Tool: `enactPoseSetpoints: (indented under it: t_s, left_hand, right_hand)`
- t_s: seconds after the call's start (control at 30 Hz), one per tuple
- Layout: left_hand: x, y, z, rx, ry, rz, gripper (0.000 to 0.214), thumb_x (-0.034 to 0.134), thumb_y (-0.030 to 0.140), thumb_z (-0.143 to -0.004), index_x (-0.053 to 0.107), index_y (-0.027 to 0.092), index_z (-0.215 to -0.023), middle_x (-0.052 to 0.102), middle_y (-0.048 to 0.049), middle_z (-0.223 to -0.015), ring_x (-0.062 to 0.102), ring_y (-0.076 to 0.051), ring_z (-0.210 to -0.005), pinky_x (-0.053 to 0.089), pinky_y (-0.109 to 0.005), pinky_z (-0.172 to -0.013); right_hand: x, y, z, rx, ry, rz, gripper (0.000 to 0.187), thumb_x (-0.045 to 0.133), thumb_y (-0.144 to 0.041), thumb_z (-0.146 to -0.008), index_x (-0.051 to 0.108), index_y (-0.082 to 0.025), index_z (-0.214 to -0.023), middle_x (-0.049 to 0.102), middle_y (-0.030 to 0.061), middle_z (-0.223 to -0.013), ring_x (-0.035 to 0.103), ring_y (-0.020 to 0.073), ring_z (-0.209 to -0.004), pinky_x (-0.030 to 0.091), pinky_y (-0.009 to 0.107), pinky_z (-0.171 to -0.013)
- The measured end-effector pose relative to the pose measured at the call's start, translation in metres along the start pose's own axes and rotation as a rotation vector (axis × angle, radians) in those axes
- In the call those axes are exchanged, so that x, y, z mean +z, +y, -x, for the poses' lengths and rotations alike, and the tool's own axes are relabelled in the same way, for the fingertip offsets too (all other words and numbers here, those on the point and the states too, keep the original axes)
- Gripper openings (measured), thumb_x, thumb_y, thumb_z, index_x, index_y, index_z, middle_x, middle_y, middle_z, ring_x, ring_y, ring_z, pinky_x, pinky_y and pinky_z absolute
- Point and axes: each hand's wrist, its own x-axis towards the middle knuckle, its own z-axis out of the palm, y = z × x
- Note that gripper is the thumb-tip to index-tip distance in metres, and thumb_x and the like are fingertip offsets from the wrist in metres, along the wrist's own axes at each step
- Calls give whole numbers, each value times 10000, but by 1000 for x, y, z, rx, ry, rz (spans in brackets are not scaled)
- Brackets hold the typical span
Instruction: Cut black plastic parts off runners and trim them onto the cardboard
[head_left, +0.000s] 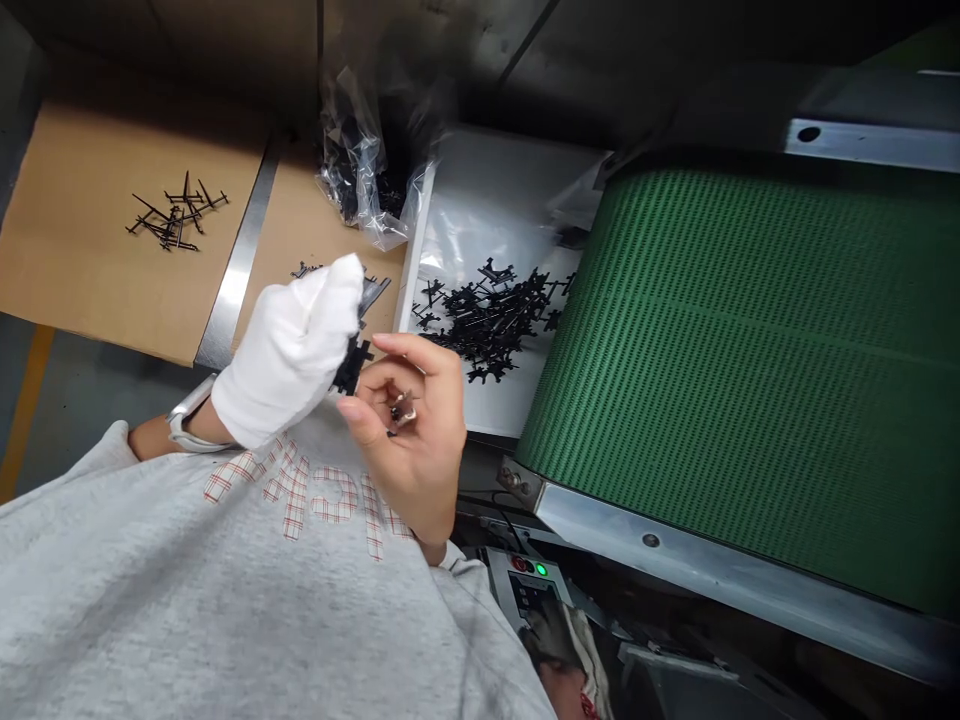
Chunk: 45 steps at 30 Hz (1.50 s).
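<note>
My left hand (289, 350), in a white glove, is closed round several thin black plastic parts (351, 368) that stick out past its fingers. Just to the right is my bare right hand (420, 430), its thumb and index finger apart, close to these parts. Its other fingers curl over a small shiny piece (403, 409) in the palm, whose kind I cannot make out. Whether the right fingertips touch the black parts is unclear. Behind the hands, more black parts (302, 270) lie on cardboard, partly hidden by the glove.
A white tray (469, 420) holds a heap of black parts (499, 315). Beside it stands a clear plastic bag (371, 180) with dark contents. Further left, a small pile (178, 215) lies on cardboard (97, 270). A green conveyor belt (735, 380) fills the right, above a control box (529, 590).
</note>
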Motion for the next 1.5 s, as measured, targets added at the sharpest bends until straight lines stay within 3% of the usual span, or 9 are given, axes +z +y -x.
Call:
enactPoseSetpoints:
  t_s: [0.2, 0.4, 0.5, 0.67, 0.9, 1.13, 1.5]
  left_hand:
    - [1, -1, 1, -114, 18, 84, 517, 490, 625, -988, 612, 203, -714, 468, 58, -523, 408, -79, -432, 394, -234, -410]
    - [2, 2, 0, -239, -98, 262, 532, 495, 625, -988, 561, 200, -674, 496, 38, -530, 499, -91, -479, 454, -223, -449]
    - [3, 2, -3, -227, -129, 249, 526, 496, 617, -991, 547, 203, -672, 553, 24, -576, 536, -96, -511, 484, -232, -486]
    - [4, -8, -3, -168, -80, 122, 518, 486, 585, -1006, 507, 215, -644, 532, 31, -552, 533, -99, -520, 467, -245, -501]
    - [7, -21, -2, 70, 41, -22, 455, 454, 558, -1003, 609, 211, -752, 604, 32, -604, 547, -100, -537, 449, -262, -521]
    - [-1, -11, -8, -69, -144, 46, 381, 436, 350, -985, 408, 232, -624, 407, 59, -514, 357, -77, -464, 321, -248, -439]
    - [-2, -10, -6, -36, -172, -75, 394, 409, 364, -1019, 311, 269, -650, 353, 54, -532, 309, -115, -464, 303, -310, -491]
  right_hand:
    - [6, 1, -7, 78, 95, -45, 175, 622, -296, -967, 595, -267, -1138, 538, -46, -751, 564, 115, -633, 481, 249, -516]
    - [6, 0, -11, 52, 177, 8, 152, 630, -248, -952, 633, -276, -1102, 495, -30, -745, 527, 128, -627, 486, 260, -512]
    - [6, -1, -12, 45, 159, 30, 151, 641, -226, -941, 643, -282, -1081, 495, -28, -753, 513, 125, -623, 462, 256, -495]
    - [5, 0, -15, 33, 96, 37, 42, 655, -282, -951, 672, -274, -988, 538, -26, -741, 527, 130, -642, 447, 257, -499]
    - [5, 3, -21, 63, 101, -43, 62, 731, -230, -894, 695, -248, -847, 560, -49, -712, 481, 99, -587, 426, 252, -522]
    - [4, 8, -22, 70, 60, -60, 93, 687, -271, -937, 697, -235, -851, 621, -33, -748, 550, 108, -634, 458, 258, -552]
    - [5, 0, -21, 81, 77, -24, 86, 714, -164, -874, 721, -228, -817, 607, -43, -726, 525, 92, -621, 406, 227, -505]
